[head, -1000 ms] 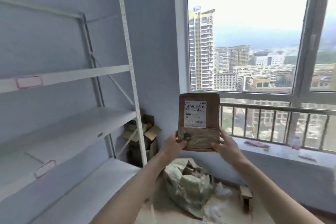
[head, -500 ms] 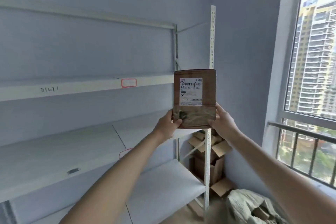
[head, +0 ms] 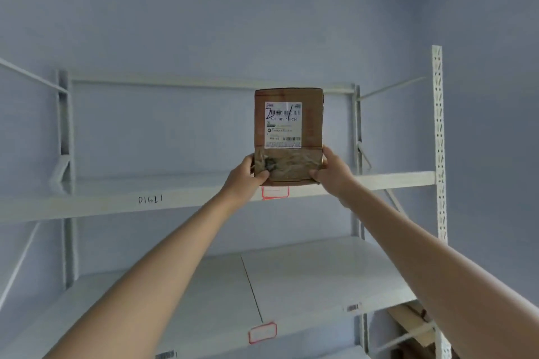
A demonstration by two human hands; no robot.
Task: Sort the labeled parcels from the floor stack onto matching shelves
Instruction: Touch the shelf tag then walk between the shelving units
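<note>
A: The view has swung off the window to face the rack, and the parcel (head: 288, 137) has risen above the upper shelf (head: 379, 179).

B: How is it held?

A: The left hand (head: 243, 176) and right hand (head: 332, 172) each curl round a lower corner, label facing back, probably to match it with the red-edged tag (head: 275, 192) just beneath.

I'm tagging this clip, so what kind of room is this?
Probably a small parcel storeroom set up in a plain room: bare white metal shelving with red-bordered tags on its edges, handwriting "D1621" on one beam, and a labeled cardboard parcel held up in both hands.
</note>
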